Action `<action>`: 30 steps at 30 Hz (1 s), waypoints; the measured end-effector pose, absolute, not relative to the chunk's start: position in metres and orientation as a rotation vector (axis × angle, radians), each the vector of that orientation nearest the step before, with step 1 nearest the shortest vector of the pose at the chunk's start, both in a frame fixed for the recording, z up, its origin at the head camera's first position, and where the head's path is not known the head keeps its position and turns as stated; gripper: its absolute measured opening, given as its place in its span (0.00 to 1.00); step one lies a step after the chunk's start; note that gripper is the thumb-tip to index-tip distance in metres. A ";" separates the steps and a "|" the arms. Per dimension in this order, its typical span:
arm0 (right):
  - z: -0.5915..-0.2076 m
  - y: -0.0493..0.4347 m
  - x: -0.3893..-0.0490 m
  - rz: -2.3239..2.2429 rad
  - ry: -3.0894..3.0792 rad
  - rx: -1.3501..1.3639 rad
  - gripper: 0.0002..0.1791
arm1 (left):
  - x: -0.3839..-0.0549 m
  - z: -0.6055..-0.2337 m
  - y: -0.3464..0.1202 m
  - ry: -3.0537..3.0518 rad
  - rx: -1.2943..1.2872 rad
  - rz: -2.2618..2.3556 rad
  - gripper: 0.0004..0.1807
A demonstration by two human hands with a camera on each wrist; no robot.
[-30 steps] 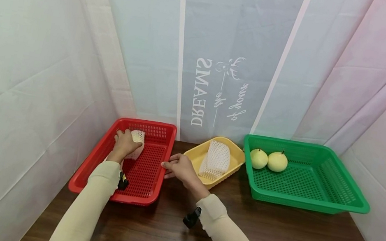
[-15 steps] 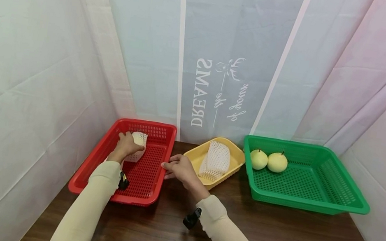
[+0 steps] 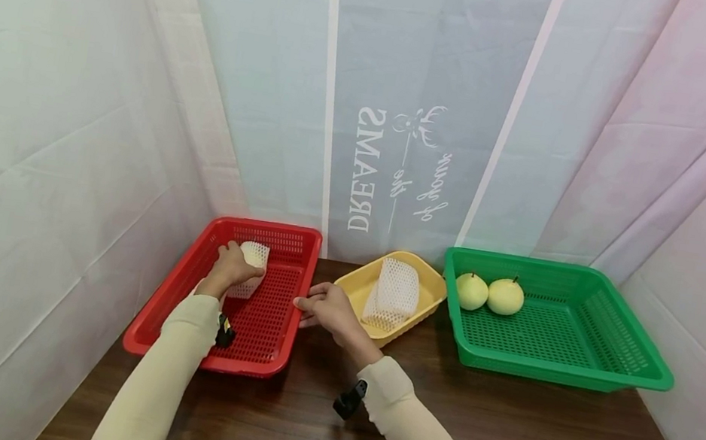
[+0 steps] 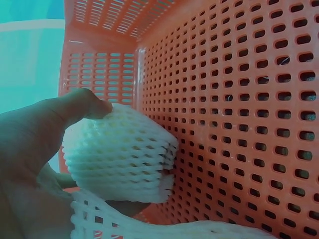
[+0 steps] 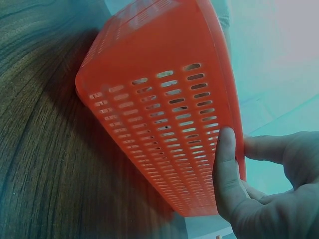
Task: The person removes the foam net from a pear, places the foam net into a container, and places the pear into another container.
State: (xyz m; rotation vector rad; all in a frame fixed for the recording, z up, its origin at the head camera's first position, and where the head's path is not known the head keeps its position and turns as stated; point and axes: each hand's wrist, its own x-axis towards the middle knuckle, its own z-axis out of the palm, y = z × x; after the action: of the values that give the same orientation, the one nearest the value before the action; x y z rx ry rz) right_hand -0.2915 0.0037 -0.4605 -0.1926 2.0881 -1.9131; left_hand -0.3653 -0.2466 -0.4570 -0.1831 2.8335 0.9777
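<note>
In the head view, my left hand [image 3: 232, 269] is inside the red basket [image 3: 298, 333], gripping a pear in a white foam net [image 3: 254, 255]. The left wrist view shows the thumb on top of the net [image 4: 119, 149], which lies close to the basket's perforated floor; fingers reach underneath, partly hidden. Another piece of foam net [image 4: 174, 228] crosses the bottom of that view. My right hand [image 3: 333, 310] pinches the red basket's right rim. In the right wrist view the thumb and fingers [image 5: 227, 169] are on opposite sides of that rim [image 5: 224, 64].
Between the baskets stands a yellow tray [image 3: 352, 290] with white foam nets [image 3: 399, 288] stacked in it. A green basket [image 3: 566, 373] at the right holds two pale yellow pears [image 3: 506, 297]. All stand on a dark wooden table [image 3: 539, 438] before a curtain [image 3: 447, 51].
The left hand and the netted pear shifted slightly right and nearer within the red basket, then stayed almost still. The right hand keeps its hold on the rim.
</note>
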 end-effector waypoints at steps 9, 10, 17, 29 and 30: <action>-0.461 0.003 -0.292 -1.896 2.109 -0.177 0.18 | -0.363 -0.454 -0.247 2.856 -0.170 0.947 0.58; -0.461 0.003 -0.292 -1.894 2.114 -0.176 0.18 | -0.363 -0.454 -0.247 2.858 -0.164 0.951 0.58; -0.464 0.004 -0.294 -1.891 2.110 -0.177 0.20 | -0.363 -0.452 -0.248 2.879 -0.152 0.998 0.58; -0.461 0.005 -0.294 -1.866 2.108 -0.178 0.21 | -0.362 -0.449 -0.242 2.879 -0.126 1.057 0.58; -0.461 0.005 -0.294 -1.863 2.110 -0.178 0.21 | -0.362 -0.448 -0.241 2.882 -0.120 1.070 0.57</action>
State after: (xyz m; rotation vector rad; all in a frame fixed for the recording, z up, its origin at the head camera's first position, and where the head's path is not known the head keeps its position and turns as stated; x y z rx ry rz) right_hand -0.2938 0.0048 -0.4610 -0.1783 2.1103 -1.8635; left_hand -0.3620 -0.2412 -0.4478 -0.1197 2.8816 1.0699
